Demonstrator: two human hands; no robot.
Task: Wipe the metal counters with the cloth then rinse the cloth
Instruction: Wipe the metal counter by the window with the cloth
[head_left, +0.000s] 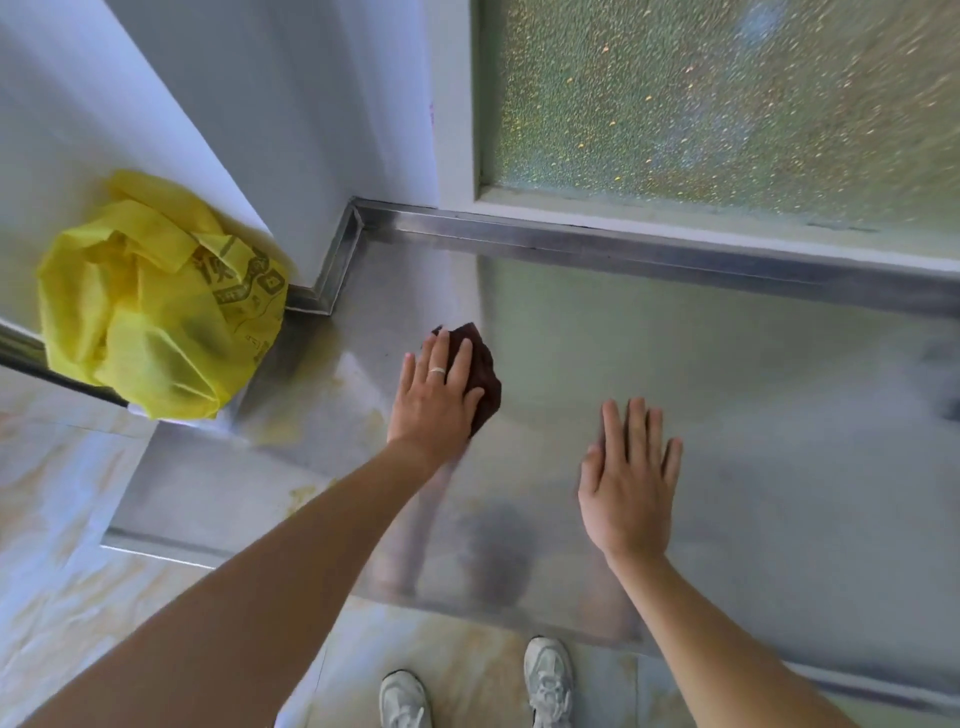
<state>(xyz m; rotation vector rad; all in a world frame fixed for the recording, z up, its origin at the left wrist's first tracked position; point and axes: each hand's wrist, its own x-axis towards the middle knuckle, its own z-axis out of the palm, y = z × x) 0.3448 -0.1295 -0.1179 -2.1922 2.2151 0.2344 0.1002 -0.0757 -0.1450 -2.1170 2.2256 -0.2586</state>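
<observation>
Dark maroon cloth (480, 371) lies on the brushed metal desk (675, 374), pressed flat under the left hand (436, 397), fingers slightly spread. Right hand (626, 486) rests palm-down nearby, fingers apart, empty. Crumpled yellow plastic bag (156, 301) sits far left.

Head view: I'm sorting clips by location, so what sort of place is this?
Probably a kitchen or food-prep room: a stainless steel counter with a raised back edge runs under a frosted glass window, a yellow plastic bag sits at its corner, and the floor is tiled.

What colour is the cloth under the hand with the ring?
The cloth is dark maroon, a brownish red. The head view shows it best.
</observation>
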